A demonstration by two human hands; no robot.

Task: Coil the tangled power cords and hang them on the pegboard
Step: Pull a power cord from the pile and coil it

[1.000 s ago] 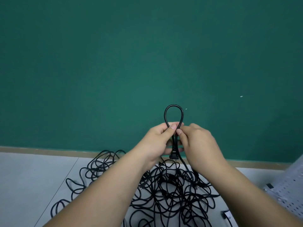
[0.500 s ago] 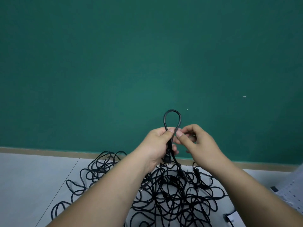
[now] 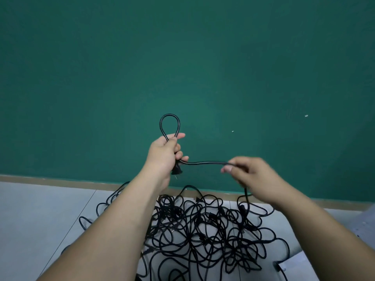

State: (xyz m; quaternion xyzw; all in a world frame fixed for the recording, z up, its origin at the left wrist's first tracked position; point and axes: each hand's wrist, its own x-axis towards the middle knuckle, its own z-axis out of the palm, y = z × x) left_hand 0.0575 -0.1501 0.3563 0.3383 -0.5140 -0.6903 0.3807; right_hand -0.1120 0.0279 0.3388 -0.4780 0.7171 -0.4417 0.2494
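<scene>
**Head view: one cord held up above the heap**

The left hand (image 3: 165, 153) is a closed fist round a black power cord (image 3: 205, 163). Its fingers are curled tight over two strands. A narrow teardrop loop (image 3: 169, 122) stands upright out of the top of the fist. The plug (image 3: 177, 171) pokes out below the palm, prongs pointing down.

From the fist the cord runs almost level to the right hand (image 3: 251, 175), which is smeared with blur. Its thumb and fingertips are drawn close together and pinch the cord. Below that hand the cord drops to the floor.

The cord is smooth, round and slightly glossy, like rubber. The rest of the cords (image 3: 203, 226) lie in a dense black tangle on the floor, below and between the forearms. Their loops overlap and there are small dark plugs among them.

The floor (image 3: 40, 209) is pale grey and matte, with a thin seam line. A tan baseboard (image 3: 60, 180) edges the flat, deep green wall (image 3: 182, 57). A pale grey panel (image 3: 365, 226) sits at the right edge, too blurred to make out.
</scene>
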